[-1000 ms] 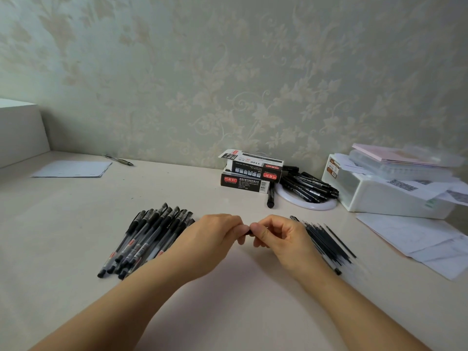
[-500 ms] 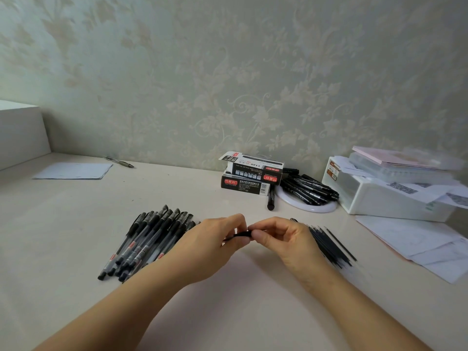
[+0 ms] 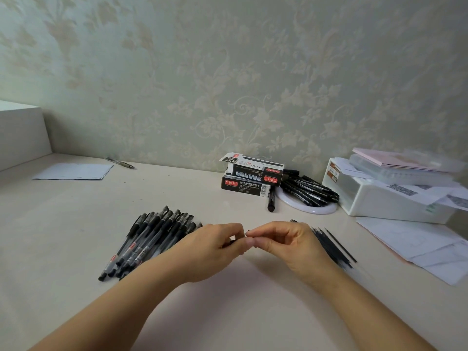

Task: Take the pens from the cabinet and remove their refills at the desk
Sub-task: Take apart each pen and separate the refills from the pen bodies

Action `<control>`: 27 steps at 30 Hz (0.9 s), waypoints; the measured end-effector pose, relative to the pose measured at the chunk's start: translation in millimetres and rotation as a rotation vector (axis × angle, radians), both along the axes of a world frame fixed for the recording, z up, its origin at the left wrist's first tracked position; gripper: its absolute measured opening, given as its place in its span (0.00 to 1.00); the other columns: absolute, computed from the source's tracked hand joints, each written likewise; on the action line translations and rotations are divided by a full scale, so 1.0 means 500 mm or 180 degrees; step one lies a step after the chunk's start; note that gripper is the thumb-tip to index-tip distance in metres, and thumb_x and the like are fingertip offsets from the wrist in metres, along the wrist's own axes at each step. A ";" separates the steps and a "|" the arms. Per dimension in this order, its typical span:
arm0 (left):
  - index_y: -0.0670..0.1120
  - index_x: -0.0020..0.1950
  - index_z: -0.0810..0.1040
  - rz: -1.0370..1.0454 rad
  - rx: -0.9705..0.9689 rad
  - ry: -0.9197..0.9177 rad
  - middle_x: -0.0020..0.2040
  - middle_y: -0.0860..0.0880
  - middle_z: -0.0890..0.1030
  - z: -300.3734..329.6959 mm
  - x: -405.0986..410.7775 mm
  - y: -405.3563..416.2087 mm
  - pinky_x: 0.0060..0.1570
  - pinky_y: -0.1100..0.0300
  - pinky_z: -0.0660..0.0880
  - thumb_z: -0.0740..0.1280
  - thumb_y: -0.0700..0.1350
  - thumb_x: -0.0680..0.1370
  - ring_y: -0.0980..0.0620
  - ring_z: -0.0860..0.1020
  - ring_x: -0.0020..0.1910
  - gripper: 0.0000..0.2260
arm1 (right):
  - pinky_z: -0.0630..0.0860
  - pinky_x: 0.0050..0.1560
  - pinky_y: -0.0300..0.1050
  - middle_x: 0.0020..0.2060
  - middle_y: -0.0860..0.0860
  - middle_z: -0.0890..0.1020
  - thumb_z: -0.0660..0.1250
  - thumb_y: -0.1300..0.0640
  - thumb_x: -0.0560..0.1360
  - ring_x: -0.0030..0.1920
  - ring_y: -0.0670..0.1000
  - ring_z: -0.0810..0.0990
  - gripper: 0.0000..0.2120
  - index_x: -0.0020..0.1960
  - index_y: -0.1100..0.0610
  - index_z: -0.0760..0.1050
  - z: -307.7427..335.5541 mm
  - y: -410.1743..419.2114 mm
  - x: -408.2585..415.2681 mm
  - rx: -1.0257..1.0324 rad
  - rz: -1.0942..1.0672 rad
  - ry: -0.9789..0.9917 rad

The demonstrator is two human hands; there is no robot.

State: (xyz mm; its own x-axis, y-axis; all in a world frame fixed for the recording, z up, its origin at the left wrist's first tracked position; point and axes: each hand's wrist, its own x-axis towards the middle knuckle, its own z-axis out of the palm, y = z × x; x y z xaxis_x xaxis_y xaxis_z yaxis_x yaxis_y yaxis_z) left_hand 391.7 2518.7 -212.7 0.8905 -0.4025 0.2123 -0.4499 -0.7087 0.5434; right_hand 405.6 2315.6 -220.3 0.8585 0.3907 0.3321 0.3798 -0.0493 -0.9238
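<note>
You're mid-strip on one pen [image 3: 247, 235], pinched between your left hand [image 3: 215, 247] and right hand [image 3: 283, 241] fingertip to fingertip; next, draw its refill free and lay it with the refills [image 3: 331, 245] just right of your right hand.

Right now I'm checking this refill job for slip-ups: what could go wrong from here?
Both hands, left hand and right hand, pinch one small dark pen piece; it might slip free onto the desk. The loose refills lie right beside the right wrist, so a careless sweep could scatter them.
</note>
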 end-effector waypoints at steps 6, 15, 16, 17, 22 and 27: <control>0.56 0.46 0.68 -0.0217 -0.0203 0.0158 0.26 0.55 0.69 -0.005 0.005 0.001 0.29 0.63 0.63 0.55 0.59 0.81 0.57 0.64 0.26 0.09 | 0.80 0.54 0.40 0.45 0.52 0.87 0.73 0.66 0.72 0.50 0.52 0.86 0.09 0.48 0.54 0.86 0.006 -0.012 0.008 -0.0099 -0.0223 -0.0289; 0.59 0.51 0.70 0.0041 -0.0289 -0.0193 0.36 0.47 0.77 -0.013 0.012 0.000 0.32 0.58 0.68 0.56 0.51 0.82 0.52 0.70 0.30 0.04 | 0.74 0.38 0.31 0.34 0.46 0.85 0.76 0.57 0.71 0.34 0.42 0.80 0.04 0.41 0.49 0.83 -0.004 -0.023 0.015 -0.1197 -0.0975 -0.0335; 0.59 0.50 0.71 0.0066 -0.0319 -0.0212 0.37 0.48 0.77 -0.013 0.013 0.000 0.32 0.60 0.68 0.57 0.51 0.82 0.54 0.69 0.29 0.05 | 0.72 0.38 0.30 0.34 0.45 0.84 0.76 0.57 0.71 0.33 0.40 0.78 0.04 0.41 0.49 0.84 -0.005 -0.024 0.015 -0.1473 -0.1013 -0.0489; 0.58 0.50 0.72 0.0075 -0.0342 -0.0215 0.37 0.49 0.77 -0.014 0.013 -0.001 0.31 0.62 0.68 0.58 0.50 0.82 0.55 0.69 0.28 0.05 | 0.71 0.38 0.30 0.35 0.44 0.83 0.76 0.57 0.71 0.34 0.41 0.77 0.04 0.41 0.48 0.84 -0.006 -0.024 0.014 -0.1711 -0.1003 -0.0637; 0.57 0.50 0.74 0.0077 -0.0449 -0.0159 0.38 0.53 0.76 -0.016 0.011 -0.006 0.30 0.67 0.66 0.60 0.49 0.81 0.58 0.69 0.27 0.05 | 0.73 0.43 0.36 0.38 0.45 0.79 0.74 0.55 0.72 0.40 0.43 0.76 0.03 0.44 0.47 0.84 -0.012 -0.018 0.012 -0.2161 -0.0988 -0.0892; 0.59 0.50 0.74 0.0139 -0.0587 -0.0162 0.38 0.55 0.76 -0.016 0.011 -0.006 0.29 0.67 0.65 0.61 0.48 0.81 0.58 0.68 0.26 0.05 | 0.70 0.42 0.30 0.38 0.44 0.78 0.74 0.52 0.73 0.39 0.41 0.75 0.04 0.48 0.48 0.84 -0.011 -0.015 0.008 -0.2115 -0.1064 -0.0865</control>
State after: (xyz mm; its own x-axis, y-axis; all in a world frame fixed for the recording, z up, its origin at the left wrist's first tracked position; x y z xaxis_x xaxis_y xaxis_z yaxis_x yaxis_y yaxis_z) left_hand 397.4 2515.6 -220.6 0.8925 -0.3137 0.3240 -0.4510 -0.6187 0.6433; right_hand 409.6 2307.9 -225.8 0.8876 0.3163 0.3347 0.4556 -0.7094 -0.5378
